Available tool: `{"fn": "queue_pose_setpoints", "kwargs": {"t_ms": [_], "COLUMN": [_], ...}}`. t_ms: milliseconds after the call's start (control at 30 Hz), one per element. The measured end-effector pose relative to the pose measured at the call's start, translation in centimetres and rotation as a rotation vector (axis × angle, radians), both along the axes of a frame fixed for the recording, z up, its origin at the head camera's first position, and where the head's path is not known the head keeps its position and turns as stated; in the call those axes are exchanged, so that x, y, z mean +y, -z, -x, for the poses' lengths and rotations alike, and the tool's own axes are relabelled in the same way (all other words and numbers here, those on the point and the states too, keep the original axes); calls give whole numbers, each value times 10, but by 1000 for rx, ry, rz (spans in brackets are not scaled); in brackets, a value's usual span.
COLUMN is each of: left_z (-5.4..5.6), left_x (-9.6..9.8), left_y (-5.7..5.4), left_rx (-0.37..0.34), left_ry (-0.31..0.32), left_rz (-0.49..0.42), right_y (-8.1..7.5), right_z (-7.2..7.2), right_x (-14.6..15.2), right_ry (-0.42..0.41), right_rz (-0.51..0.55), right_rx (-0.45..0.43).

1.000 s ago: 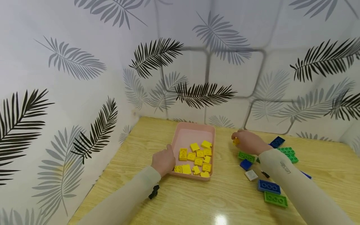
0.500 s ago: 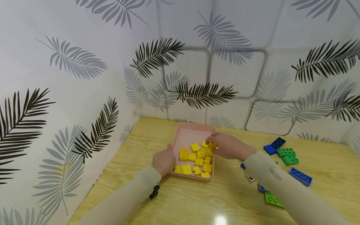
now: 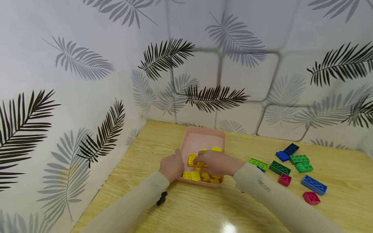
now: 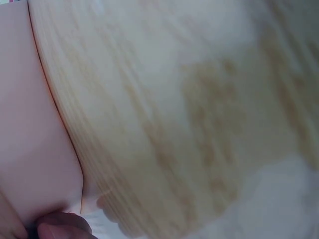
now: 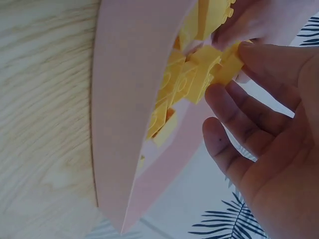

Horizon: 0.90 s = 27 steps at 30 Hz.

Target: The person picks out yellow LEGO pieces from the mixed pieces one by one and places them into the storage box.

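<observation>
A pink tray (image 3: pixel 201 139) stands on the wooden table, with several yellow toy bricks (image 3: pixel 192 159) in it. At its left front corner my left hand (image 3: pixel 171 165) grips the rim. The left wrist view catches only fingertips (image 4: pixel 65 225) low beside the tray's pink wall (image 4: pixel 37 124). Over the tray reaches my right hand (image 3: pixel 220 161), covering part of the yellow bricks. In the right wrist view, thumb and finger pinch a yellow toy brick (image 5: pixel 230 65) just above the others, while the remaining fingers (image 5: pixel 224 142) curve loosely.
Right of the tray lie loose bricks: lime green (image 3: pixel 258 163), dark green (image 3: pixel 280 167), red (image 3: pixel 284 179), another red (image 3: pixel 311 197), blue (image 3: pixel 314 184), dark blue (image 3: pixel 291 149) and bright green (image 3: pixel 299 159). A patterned wall (image 3: pixel 233 113) rises behind the table.
My right hand has moved left from the loose bricks to over the tray, carrying the yellow brick. The left hand has kept its hold on the tray.
</observation>
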<state>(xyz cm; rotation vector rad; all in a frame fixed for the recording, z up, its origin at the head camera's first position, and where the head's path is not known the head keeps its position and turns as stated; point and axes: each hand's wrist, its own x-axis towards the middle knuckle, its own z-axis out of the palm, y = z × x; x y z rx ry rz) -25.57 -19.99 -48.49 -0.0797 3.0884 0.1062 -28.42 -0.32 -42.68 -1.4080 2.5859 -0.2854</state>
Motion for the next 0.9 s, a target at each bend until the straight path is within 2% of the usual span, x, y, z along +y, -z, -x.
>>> {"fn": "queue_pose_setpoints", "kwargs": {"t_ms": [200, 467, 700, 900], "left_z": [1, 2, 1, 0], "left_x": [0, -2, -2, -1], "left_y": [2, 4, 5, 2], "left_rx": [-6, 25, 25, 33], "left_ry": [12, 37, 18, 27], "left_rz": [11, 25, 11, 4], "right_y": [3, 4, 9, 13], "right_z": [0, 0, 6, 8], "right_x": [-8, -21, -29, -34], "right_ry": [-38, 5, 15, 18], "right_rz": [-31, -90, -87, -93], "right_rx": [20, 40, 56, 27]}}
